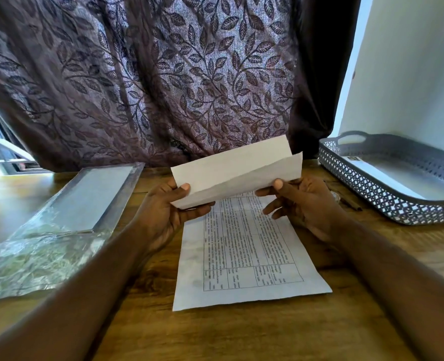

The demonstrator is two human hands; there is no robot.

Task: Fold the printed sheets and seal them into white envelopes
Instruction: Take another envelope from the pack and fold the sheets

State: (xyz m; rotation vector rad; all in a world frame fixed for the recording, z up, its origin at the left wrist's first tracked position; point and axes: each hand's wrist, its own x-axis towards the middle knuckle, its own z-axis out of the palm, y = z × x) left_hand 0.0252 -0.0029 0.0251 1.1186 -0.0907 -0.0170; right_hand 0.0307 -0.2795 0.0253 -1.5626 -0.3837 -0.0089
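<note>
A folded white sheet (237,169) is held up above the wooden table, its back toward me, partly open along a crease. My left hand (167,209) pinches its lower left corner between thumb and fingers. My right hand (297,201) holds its lower right edge with the thumb on top. Under both hands a flat printed sheet (244,256) with a text table lies on the table. White envelopes in a clear plastic pack (85,199) lie at the left.
A grey perforated tray (366,188) holding a white envelope stands at the right. A dark pen (349,203) lies beside the tray. A leaf-patterned curtain (163,74) hangs behind the table (241,334). The plastic pack's crumpled end reaches the left front.
</note>
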